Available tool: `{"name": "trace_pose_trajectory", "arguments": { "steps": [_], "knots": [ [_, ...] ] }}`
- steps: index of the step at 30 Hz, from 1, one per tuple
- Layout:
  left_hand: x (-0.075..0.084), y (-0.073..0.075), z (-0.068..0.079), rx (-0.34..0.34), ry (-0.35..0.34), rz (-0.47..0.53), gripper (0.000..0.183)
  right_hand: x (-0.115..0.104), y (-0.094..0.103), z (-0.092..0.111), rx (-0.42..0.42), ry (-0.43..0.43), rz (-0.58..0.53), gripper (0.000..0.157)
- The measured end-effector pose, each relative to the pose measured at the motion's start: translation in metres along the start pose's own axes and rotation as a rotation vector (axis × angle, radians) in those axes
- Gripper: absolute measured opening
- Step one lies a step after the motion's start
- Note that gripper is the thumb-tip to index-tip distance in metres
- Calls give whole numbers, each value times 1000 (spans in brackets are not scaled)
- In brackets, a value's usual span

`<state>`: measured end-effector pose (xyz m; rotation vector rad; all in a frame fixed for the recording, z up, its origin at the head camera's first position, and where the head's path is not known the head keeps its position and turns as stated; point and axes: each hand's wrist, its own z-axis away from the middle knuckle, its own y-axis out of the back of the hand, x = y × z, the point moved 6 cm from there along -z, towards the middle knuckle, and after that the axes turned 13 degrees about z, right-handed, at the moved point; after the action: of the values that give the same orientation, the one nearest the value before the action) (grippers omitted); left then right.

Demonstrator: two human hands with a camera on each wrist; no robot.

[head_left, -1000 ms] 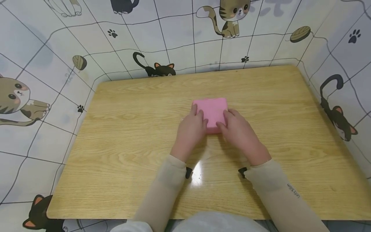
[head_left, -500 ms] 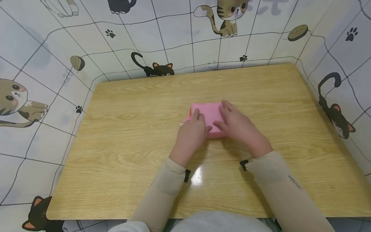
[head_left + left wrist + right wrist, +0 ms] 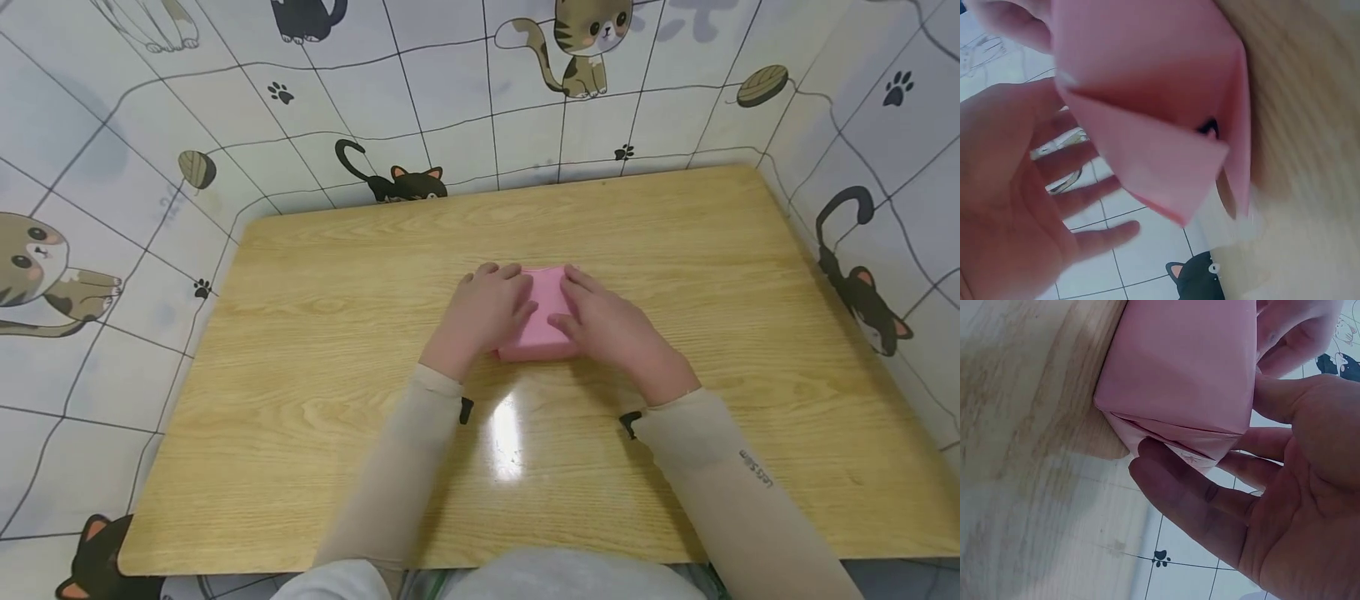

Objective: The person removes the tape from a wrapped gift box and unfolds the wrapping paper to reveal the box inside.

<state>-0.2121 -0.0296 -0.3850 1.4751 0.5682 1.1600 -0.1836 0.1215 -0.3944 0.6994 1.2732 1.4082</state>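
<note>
1. A box-shaped parcel in pink paper sits on the wood-grain tabletop, a little beyond its middle as seen from the person, between the two hands.
2. The left hand is at the parcel's left end. Its fingers are extended and spread, and in the left wrist view the thumb touches the paper near a corner.
3. At that end the paper is loose: a pointed flap stands out over a gap, with a small dark patch visible inside.
4. The right hand is at the opposite end, thumb along the parcel's edge. Two nearly straight fingers press against the folded paper end, where creases slant inward; they are not curled round the parcel.
5. Both forearms wear beige sleeves, the right one printed with small dark lettering. A black piece shows at the left cuff, another at the right.
6. Behind the tabletop is a white wall covering with grid lines, cartoon cats and paw prints.
</note>
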Motion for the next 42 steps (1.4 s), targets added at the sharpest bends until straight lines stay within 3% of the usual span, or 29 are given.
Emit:
{"name": "trace_pose_trajectory", "arguments": {
  "steps": [6,14,25,30,38,42],
  "knots": [
    [-4,6,-15,51,-119,9,30,-2,0,0,-18,-4,10,75],
    [-7,7,-27,43,-154,10,29,-1,0,0,-9,0,25,74],
    [0,2,-28,0,-226,-169,35,2,-3,1,-4,-1,23,75],
    [-1,3,-30,-5,-211,-115,34,2,-3,1,0,4,20,75],
    [-4,6,-31,-24,-202,100,23,2,-2,2,10,2,18,74],
    [-2,6,-33,-18,-203,110,19,2,-2,2,11,2,11,74]
  ]
}}
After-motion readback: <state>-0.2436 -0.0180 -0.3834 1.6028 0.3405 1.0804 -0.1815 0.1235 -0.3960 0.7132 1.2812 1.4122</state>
